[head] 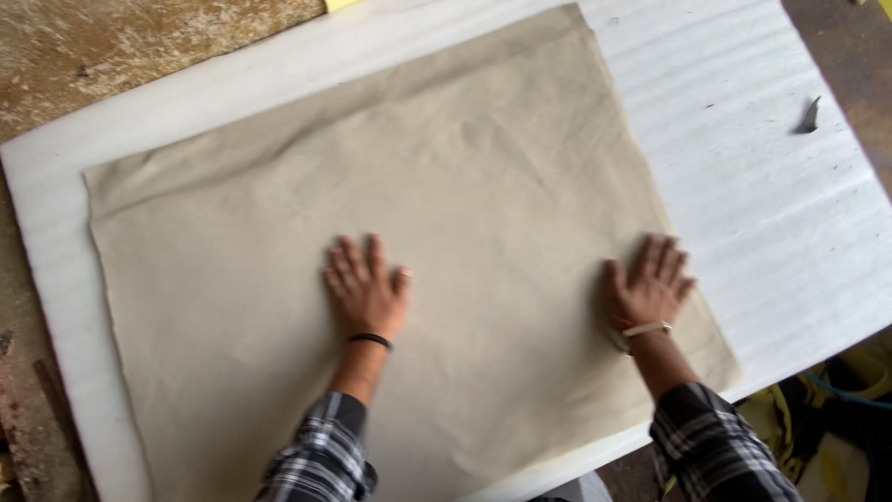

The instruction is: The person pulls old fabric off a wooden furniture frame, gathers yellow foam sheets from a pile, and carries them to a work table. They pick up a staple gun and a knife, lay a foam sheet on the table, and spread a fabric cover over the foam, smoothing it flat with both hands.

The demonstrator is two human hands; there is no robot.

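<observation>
Centre of the frame: beige cloth [400,232] lies spread flat over a white foam sheet [762,186], covering most of it, long edge running upper right to lower left.

Left hand [365,290] rests palm-down, fingers spread, on the cloth just below centre; it grips nothing. Right hand [649,286] is also flat with fingers splayed, near the cloth's right edge toward the lower right of the frame. Both wrists carry bands; plaid sleeves enter from the bottom edge.

Progress, judging by the lay: cloth looks laid out and mostly smooth. Soft creases remain along the upper left edge and faint ripples near the lower middle. Corners lie roughly square; the lower right corner sits close to the foam's edge.

Surface: the foam overlies a worn, stained brown surface [139,46], visible upper left and down the left edge. A small dark scrap [809,115] lies on the foam, upper right. Yellow and dark clutter [836,418] sits lower right, too blurred to identify.
</observation>
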